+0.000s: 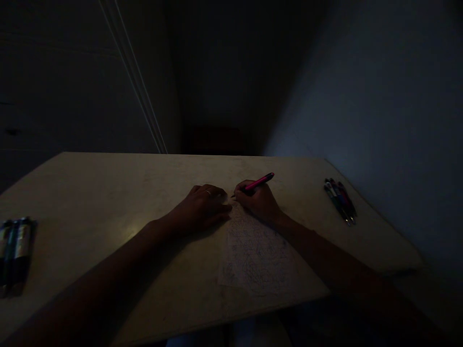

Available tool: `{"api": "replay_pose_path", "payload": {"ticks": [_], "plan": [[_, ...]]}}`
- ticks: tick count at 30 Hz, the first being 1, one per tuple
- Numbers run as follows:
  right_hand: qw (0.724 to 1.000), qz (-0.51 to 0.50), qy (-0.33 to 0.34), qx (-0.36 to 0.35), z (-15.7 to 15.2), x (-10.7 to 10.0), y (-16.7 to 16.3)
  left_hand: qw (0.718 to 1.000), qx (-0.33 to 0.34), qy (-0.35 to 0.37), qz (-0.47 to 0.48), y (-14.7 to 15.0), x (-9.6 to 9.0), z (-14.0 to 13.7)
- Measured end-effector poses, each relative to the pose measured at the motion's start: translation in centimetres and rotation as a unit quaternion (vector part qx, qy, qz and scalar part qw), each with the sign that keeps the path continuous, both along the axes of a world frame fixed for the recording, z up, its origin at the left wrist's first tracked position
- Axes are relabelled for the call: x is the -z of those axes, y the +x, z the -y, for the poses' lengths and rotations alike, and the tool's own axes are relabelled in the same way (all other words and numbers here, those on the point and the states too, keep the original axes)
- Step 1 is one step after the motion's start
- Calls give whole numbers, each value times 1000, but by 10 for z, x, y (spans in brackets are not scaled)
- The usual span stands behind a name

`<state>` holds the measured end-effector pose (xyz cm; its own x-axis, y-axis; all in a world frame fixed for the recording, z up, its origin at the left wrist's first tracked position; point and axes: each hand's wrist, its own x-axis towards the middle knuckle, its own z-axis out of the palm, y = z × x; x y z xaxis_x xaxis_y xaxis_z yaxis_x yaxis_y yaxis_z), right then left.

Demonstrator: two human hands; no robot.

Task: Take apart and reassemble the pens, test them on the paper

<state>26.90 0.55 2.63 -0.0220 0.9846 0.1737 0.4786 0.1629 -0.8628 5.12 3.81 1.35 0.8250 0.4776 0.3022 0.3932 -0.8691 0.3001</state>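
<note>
1. Pink and black pen (259, 181), over the top end of the paper, clamped between thumb and fingers of the right hand (260, 200). Tip down by the top of the paper; too dark to tell if touching.
2. Under the pen and right wrist, a sheet of paper (258, 260), full of dark squiggly lines. Too dim to read. Right side partly hidden under the right wrist and arm.
3. Left of the pen tip, the left hand (202, 205), palm down, with a ring (208, 193) on one finger. Fingertips at the paper's upper left edge, in the way of that corner. Hard to tell if pinching anything.
4. Off to the right, near the table's side, a small bunch of pens (340, 200), side by side, well apart from the right hand.
5. Far left, more pens or markers (16, 250), blurry and cut off by the picture's edge.
6. Under all of it, a pale table (108, 183).
7. To the right, a bluish wall (379, 120). Past the table, a dim reddish shape (217, 137), too dark to name.
</note>
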Motion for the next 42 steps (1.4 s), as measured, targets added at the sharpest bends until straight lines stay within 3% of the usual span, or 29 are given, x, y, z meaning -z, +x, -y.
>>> {"api": "replay_pose_path", "payload": {"ticks": [12,20,30,36,42], "plan": [[999,38,6,-13,1,1,-1,1000,6,-13,3,0,-4,2],[1000,12,1,-29,1,0,0,1000,1,-21,5,-1,-4,2],[999,38,13,5,-1,0,0,1000,6,-19,8,-1,-3,2],[1000,13,1,-18,1,0,2,1000,5,-16,7,0,-4,2],[1000,3,5,12,1,0,2,1000,6,-14,10,0,-2,1]]}}
